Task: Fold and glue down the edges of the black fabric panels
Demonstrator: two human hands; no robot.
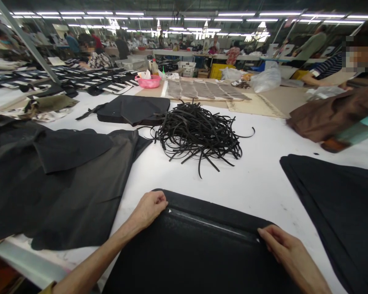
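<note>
A black fabric panel (pixel 199 253) lies in front of me on the white table (pixel 257 179), its far edge folded over with a pale line along the fold. My left hand (pixel 149 209) pinches the left end of that folded edge. My right hand (pixel 280 241) pinches the right end. A tangled heap of thin black strips (pixel 199 132) sits in the middle of the table beyond the panel.
Dark fabric pieces (pixel 58 183) are spread at the left and another black piece (pixel 340 204) at the right. A folded black stack (pixel 133 109), a brown cloth (pixel 328 114), a pink bowl (pixel 148 81) and grey panels (pixel 202 90) lie farther back. Other people work at distant tables.
</note>
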